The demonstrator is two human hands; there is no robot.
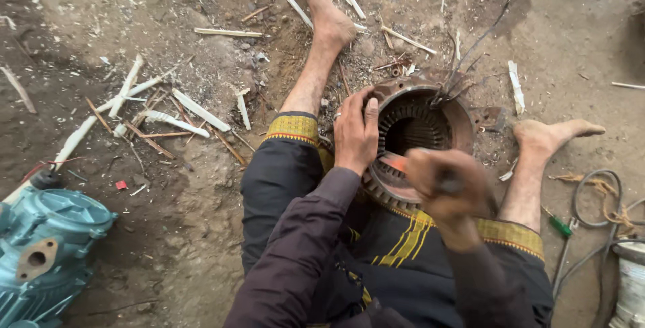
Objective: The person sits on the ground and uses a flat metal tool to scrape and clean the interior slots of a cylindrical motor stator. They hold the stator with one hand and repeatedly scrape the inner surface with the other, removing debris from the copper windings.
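Sleeves: dark maroon, seen closest to the lens, both arms reaching forward over dark trousers with yellow embroidered cuffs.
Right hand (449, 183): motion-blurred; grip seen clamped on a thin dark tool handle (449, 181); the tool's working end cannot be made out. An orange-red smear is seen just left of the fist, at the near rim of the stator.
Left hand (356, 133): laid over the left rim of the stator, fingers curled on the edge, grip closed on the rim.
Motor stator (416, 126): rusty round housing with slotted core, set on the ground between the two bare legs, bore facing up toward the camera. Dark wire ends (470, 56) are seen sticking up from its far rim.
Ground (201, 220): bare dirt, littered with white insulation strips (199, 109) and splinters on the left.
Blue-green motor casing (44, 247): lower left, well apart from the hands.
Green-handled screwdriver (559, 226): beside the right leg, next to grey cable loops (594, 197).
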